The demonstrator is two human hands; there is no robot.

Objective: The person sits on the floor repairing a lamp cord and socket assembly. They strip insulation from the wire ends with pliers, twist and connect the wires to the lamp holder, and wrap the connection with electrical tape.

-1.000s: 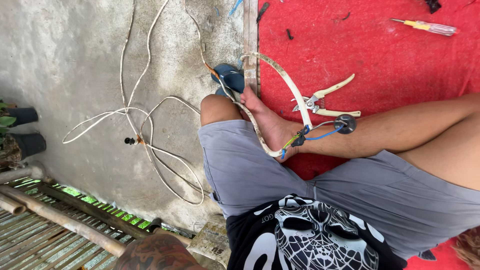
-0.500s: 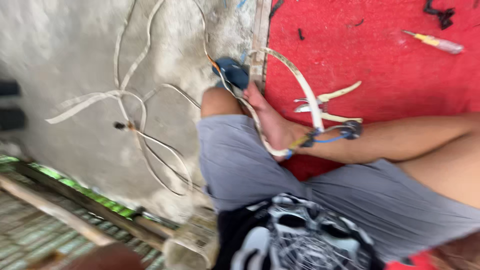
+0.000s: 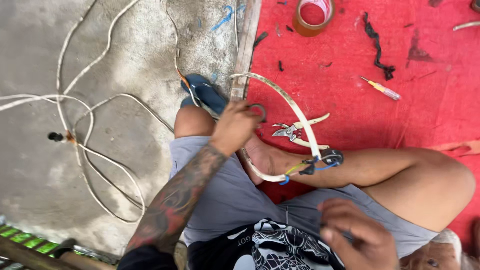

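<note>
The cable curves over the red mat, close to the mat's wooden edge; bare mat lies open beyond it. The left hand reaches to the cable's upper part, fingers closed around a small dark ring there. The cable is flat and cream, with blue and yellow wires at its end near the ankle. The right hand hangs low, fingers loosely curled, holding nothing. Pliers lie just beside the cable.

No packages, labels, signs, screens in view.

Left hand now on tape roll.
</note>
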